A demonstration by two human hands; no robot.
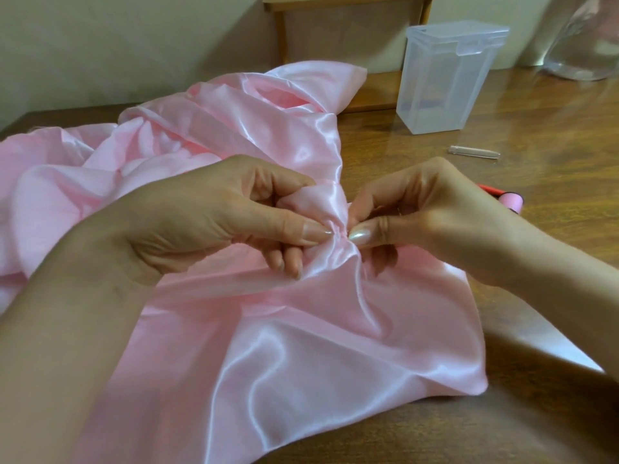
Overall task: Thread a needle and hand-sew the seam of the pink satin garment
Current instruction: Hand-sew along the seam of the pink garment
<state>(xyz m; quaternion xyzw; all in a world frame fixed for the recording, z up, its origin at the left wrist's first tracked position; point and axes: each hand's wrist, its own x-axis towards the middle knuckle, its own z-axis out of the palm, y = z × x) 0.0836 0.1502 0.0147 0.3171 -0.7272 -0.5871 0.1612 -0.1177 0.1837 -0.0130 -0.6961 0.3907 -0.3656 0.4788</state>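
The pink satin garment lies spread over the wooden table, bunched towards the left and back. My left hand pinches a gathered fold of the satin between thumb and fingers at the centre. My right hand pinches the same gathered spot from the right, thumb tip close to the left thumb. No needle or thread is visible; the fingers and the puckered cloth hide the pinched spot.
A clear plastic box with a hinged lid stands at the back right. A small clear tube lies in front of it. A pink thread spool with something red beside it peeks out behind my right wrist.
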